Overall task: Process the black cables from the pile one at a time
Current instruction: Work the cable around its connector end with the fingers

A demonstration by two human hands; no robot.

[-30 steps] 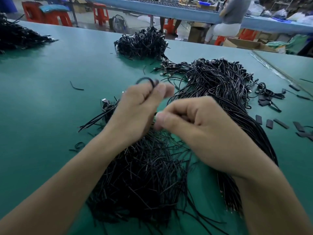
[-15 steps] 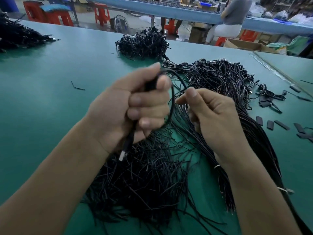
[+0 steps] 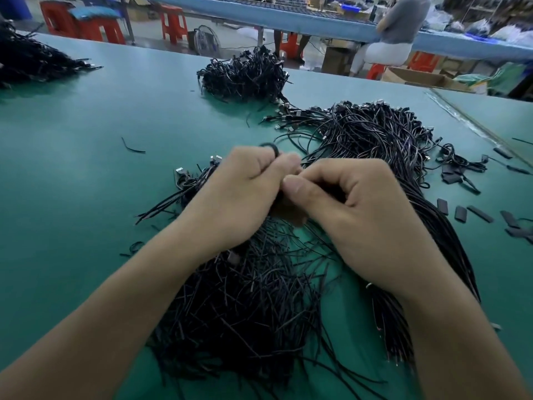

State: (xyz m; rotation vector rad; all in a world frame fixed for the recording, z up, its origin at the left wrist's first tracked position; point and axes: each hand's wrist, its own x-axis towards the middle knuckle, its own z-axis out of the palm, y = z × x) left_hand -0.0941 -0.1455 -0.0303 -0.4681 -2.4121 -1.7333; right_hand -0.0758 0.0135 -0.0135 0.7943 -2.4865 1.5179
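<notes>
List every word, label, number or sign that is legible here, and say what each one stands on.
No text can be read anywhere in this view.
The black cables, the green table and the red stools show no print.
On the cardboard boxes, any marking is too blurred to read.
</notes>
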